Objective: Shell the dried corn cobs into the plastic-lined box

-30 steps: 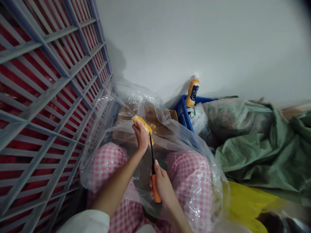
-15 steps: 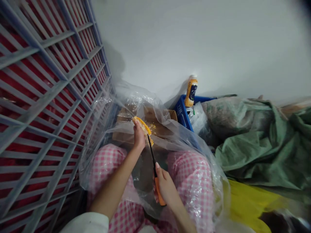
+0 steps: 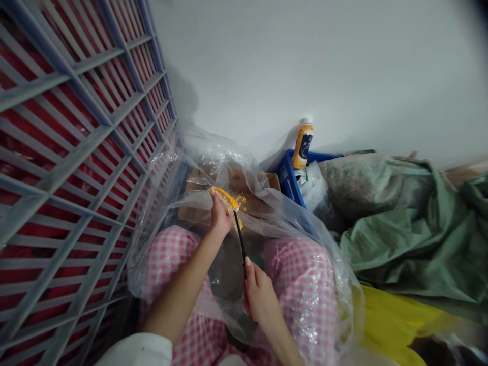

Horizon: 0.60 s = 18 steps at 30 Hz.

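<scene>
My left hand (image 3: 221,216) is closed around an ear of corn (image 3: 227,198), its yellow kernels facing up and right and a paler, stripped side towards my fingers. In my right hand (image 3: 261,292) is a screwdriver-like tool with an orange handle and a long dark shaft (image 3: 240,236). The shaft's tip touches the lower right end of the corn. Below the corn, loose kernels (image 3: 239,222) lie on a clear plastic sheet (image 3: 267,211), which spreads over a cardboard box (image 3: 196,213) and across my knees.
A tall slatted plastic crate (image 3: 82,137) rises close on my left. To the right stand a blue basket (image 3: 286,178) with an orange drink bottle (image 3: 303,145) and a green tarp (image 3: 412,244). A white wall (image 3: 305,61) is ahead, and yellow material (image 3: 396,315) lies lower right.
The orange-handled tool has turned in my right hand, so less of the handle shows, and its tip has shifted slightly on the corn. The whole view has moved a little.
</scene>
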### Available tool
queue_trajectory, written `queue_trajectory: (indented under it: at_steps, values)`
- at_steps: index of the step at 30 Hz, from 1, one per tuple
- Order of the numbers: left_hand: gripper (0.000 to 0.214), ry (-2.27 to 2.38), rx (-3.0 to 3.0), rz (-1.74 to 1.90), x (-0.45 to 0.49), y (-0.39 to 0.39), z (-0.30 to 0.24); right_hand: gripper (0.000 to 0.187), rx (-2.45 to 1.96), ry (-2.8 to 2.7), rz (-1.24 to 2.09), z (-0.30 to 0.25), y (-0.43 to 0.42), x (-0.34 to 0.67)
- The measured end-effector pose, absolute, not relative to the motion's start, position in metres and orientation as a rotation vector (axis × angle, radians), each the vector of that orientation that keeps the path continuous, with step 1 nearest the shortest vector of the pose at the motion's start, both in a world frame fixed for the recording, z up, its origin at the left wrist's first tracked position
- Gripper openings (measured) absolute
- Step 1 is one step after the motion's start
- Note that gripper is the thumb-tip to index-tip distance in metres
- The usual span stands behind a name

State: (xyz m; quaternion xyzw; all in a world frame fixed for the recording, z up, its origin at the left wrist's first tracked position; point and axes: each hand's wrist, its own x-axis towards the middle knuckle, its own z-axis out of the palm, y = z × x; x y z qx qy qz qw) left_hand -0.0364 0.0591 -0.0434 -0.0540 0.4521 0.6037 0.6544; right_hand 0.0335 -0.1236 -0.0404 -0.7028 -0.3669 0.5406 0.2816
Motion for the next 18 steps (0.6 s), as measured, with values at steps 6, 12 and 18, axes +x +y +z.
queue_trajectory:
  at_steps: [6, 12, 18]
  values:
    - [0.037, 1.015, -0.164, 1.337, -0.035, 0.061, -0.048, 0.047, -1.946, -1.013, 1.467, -0.035, -0.119, 0.035]
    - [0.036, 1.021, -0.133, 1.373, -0.036, 0.061, -0.053, 0.037, -2.064, -1.234, 1.13, -0.04, -0.119, 0.034]
    - [0.027, 1.004, -0.146, 1.411, -0.033, 0.06, -0.06, 0.031, -2.218, -1.331, 0.982, -0.047, -0.116, 0.029]
